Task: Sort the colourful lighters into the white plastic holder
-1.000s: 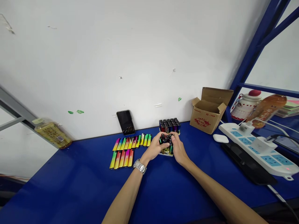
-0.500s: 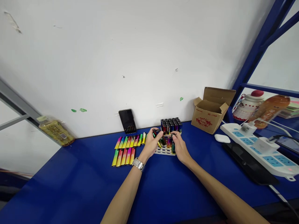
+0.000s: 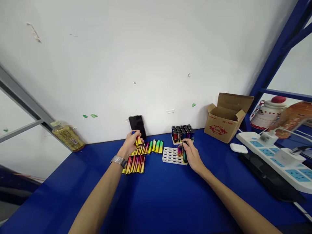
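My left hand (image 3: 132, 142), with a metal watch on its wrist, is closed around several rainbow-coloured lighters and hovers over the rows of lighters (image 3: 146, 152) lying flat on the blue table (image 3: 158, 198). My right hand (image 3: 192, 155) grips the few lighters still standing at the right edge of a white slotted tray (image 3: 171, 155). Most of the tray's slots are bare. Behind it stands a second tray full of upright lighters (image 3: 182, 133).
A black phone (image 3: 137, 125) leans on the white wall. An open cardboard box (image 3: 227, 117) sits at the back right, with a white mouse (image 3: 238, 148), a black pad and a white power strip (image 3: 280, 159) further right. A drink bottle (image 3: 67, 137) lies at the back left.
My left hand lifted a bunch of lighters out of the white tray and carried them left to the flat rows. My right hand stayed on the tray's remaining lighters.
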`<move>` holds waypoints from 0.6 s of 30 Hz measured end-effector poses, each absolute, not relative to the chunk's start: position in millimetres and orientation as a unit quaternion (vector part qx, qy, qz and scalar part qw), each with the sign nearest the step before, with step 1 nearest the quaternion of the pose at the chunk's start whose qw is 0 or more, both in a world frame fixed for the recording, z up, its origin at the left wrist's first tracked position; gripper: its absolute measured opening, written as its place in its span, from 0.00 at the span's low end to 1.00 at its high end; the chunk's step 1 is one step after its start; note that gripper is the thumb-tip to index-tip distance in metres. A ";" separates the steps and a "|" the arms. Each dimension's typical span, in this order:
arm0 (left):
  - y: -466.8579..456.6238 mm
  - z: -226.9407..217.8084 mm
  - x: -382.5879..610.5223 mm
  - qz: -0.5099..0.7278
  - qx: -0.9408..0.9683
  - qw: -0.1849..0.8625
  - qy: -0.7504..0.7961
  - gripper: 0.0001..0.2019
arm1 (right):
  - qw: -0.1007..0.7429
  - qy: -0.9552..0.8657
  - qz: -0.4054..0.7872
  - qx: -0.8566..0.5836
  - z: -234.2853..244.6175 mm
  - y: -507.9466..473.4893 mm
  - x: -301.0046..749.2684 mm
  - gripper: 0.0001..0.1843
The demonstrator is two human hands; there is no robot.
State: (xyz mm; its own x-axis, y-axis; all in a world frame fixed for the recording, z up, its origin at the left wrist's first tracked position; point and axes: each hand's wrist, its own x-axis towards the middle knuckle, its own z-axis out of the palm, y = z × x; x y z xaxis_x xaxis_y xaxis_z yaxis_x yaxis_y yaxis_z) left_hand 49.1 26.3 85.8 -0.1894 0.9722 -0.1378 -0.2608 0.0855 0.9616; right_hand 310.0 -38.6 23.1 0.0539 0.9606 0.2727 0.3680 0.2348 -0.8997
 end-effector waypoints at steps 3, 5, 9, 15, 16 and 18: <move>36.9 98.3 36.2 0.589 0.351 0.513 0.516 0.17 | 0.489 -0.625 0.303 -0.527 22.2 -37.4 310.7 0.18; 39.0 103.2 35.6 0.602 0.360 0.499 0.509 0.20 | 0.488 -0.628 0.303 -0.525 21.6 -36.9 311.3 0.18; 30.4 105.4 51.3 0.570 0.430 0.526 0.463 0.17 | 0.484 -0.632 0.304 -0.524 21.3 -36.8 312.0 0.19; -0.5 99.4 109.2 0.337 0.670 0.528 0.399 0.11 | 0.482 -0.632 0.307 -0.524 24.5 -38.4 312.4 0.18; -5.2 97.0 119.4 0.296 0.716 0.495 0.393 0.12 | 0.479 -0.634 0.307 -0.523 24.9 -38.7 312.7 0.18; -12.4 90.1 136.8 0.250 0.782 0.414 0.394 0.13 | 0.476 -0.637 0.304 -0.525 25.1 -39.1 313.3 0.19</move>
